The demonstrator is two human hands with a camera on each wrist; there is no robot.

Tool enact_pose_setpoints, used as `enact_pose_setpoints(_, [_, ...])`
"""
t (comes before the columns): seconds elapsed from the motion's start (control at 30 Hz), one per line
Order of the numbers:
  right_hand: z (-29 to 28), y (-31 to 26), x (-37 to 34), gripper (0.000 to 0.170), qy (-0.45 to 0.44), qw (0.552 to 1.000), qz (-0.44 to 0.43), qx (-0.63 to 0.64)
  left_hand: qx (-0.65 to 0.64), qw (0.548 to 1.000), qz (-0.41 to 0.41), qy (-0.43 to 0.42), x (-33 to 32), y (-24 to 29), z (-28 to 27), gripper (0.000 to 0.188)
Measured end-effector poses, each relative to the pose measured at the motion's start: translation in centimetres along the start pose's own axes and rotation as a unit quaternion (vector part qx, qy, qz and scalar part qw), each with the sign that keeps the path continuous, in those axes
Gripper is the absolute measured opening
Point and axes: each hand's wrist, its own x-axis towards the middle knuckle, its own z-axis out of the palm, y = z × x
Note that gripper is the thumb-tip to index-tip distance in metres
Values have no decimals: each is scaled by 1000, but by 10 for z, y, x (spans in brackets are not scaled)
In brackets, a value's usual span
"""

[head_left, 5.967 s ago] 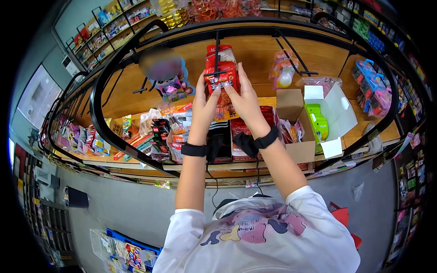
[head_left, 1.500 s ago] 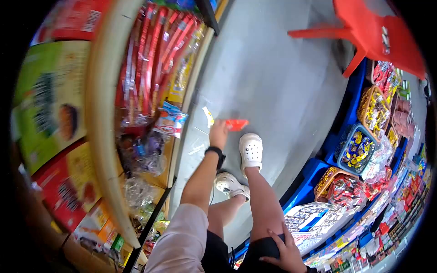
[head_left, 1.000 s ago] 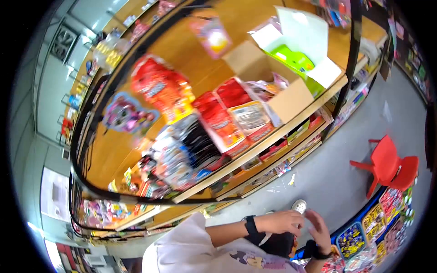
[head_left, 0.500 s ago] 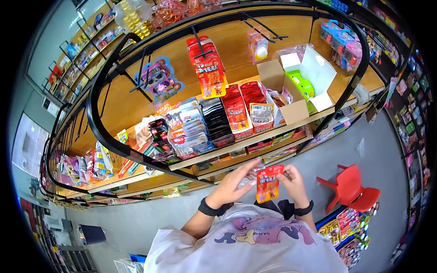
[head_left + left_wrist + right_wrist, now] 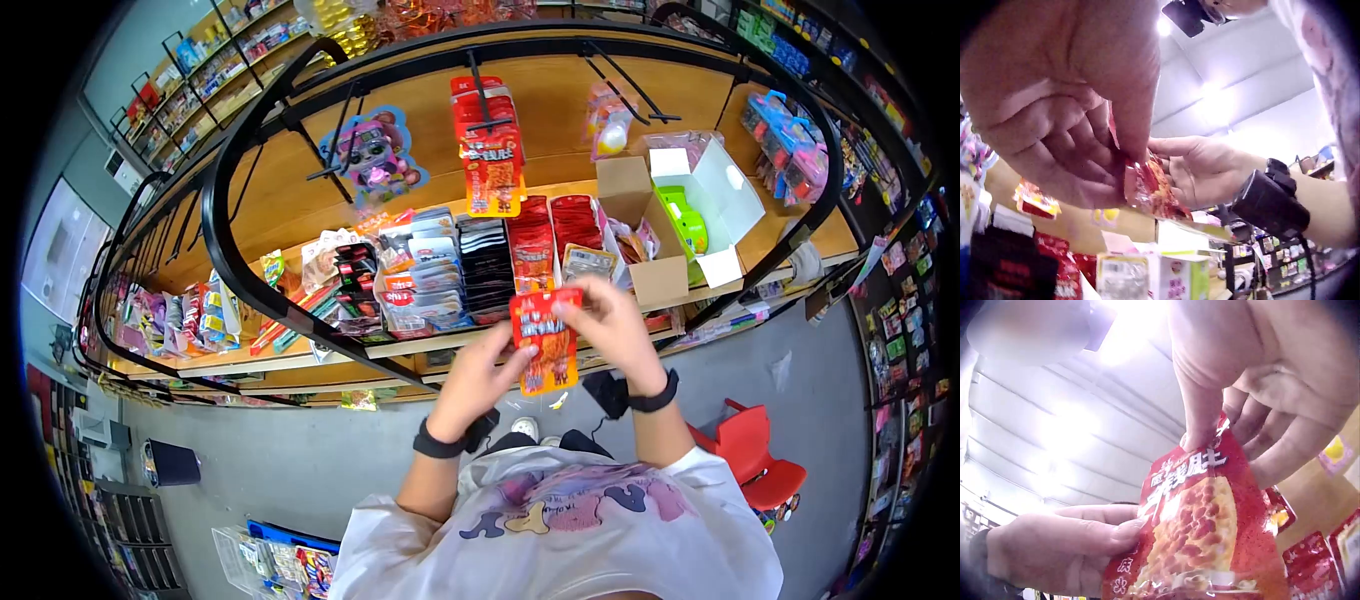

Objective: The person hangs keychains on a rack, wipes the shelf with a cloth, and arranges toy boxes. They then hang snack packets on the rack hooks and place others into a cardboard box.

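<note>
A red and orange snack packet (image 5: 546, 352) with a picture of food on its front is held upright before the shelf. My left hand (image 5: 482, 378) pinches its left edge, thumb on the printed face. At the upper right corner my right hand (image 5: 614, 330) pinches it between thumb and fingers. In the right wrist view the packet (image 5: 1191, 531) shows its front, with the right thumb pressed near its top. The left wrist view shows the packet (image 5: 1154, 187) from the side between both hands. Behind it, similar red packets (image 5: 490, 165) hang from a black hook.
Along the wooden shelf stand silver-blue packets (image 5: 425, 280), black packets (image 5: 486, 265) and boxed red packets (image 5: 532, 240). A cardboard box (image 5: 660, 282) and an open white box (image 5: 728, 200) are at right. A black metal rail (image 5: 215, 240) curves round the shelf. A red chair (image 5: 755, 450) stands behind.
Earlier both hands were at the hanging packets. Then the left hand reached down near the floor at a red packet. The body rose, and the packet has moved up toward the shelf, both hands gripping it.
</note>
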Motion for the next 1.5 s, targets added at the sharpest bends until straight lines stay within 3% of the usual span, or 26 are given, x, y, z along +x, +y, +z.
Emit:
enact_pose_setpoints(0.2, [5,-30,97,25,69,991,-111,-24,28,979,96,176,58,30,-81,23])
enact_pose_setpoints(0.33, [16,-32,137,24,94,983,-160,-1,43,959,140,243,118,28,-98,26])
enact_pose_setpoints(0.5, [21,-31,158,24,144,972,-185,-13,-43,967,162,193,172,1,-84,30])
enact_pose_setpoints(0.73, [26,-26,168,22,136,976,-169,20,-58,969,98,220,183,-5,-78,24])
enact_pose_setpoints(1.0, [28,-17,180,22,152,964,-219,1,-73,963,142,215,204,-25,-76,23])
enact_pose_setpoints(1.3, [18,-2,206,26,160,953,-237,-101,-58,965,144,210,229,-41,-80,24])
enact_pose_setpoints(1.43, [19,-9,202,20,142,961,-221,-88,-66,963,152,211,230,-45,-79,24])
enact_pose_setpoints(1.5, [16,-7,203,20,149,955,-245,-77,-74,965,114,225,224,-40,-82,24])
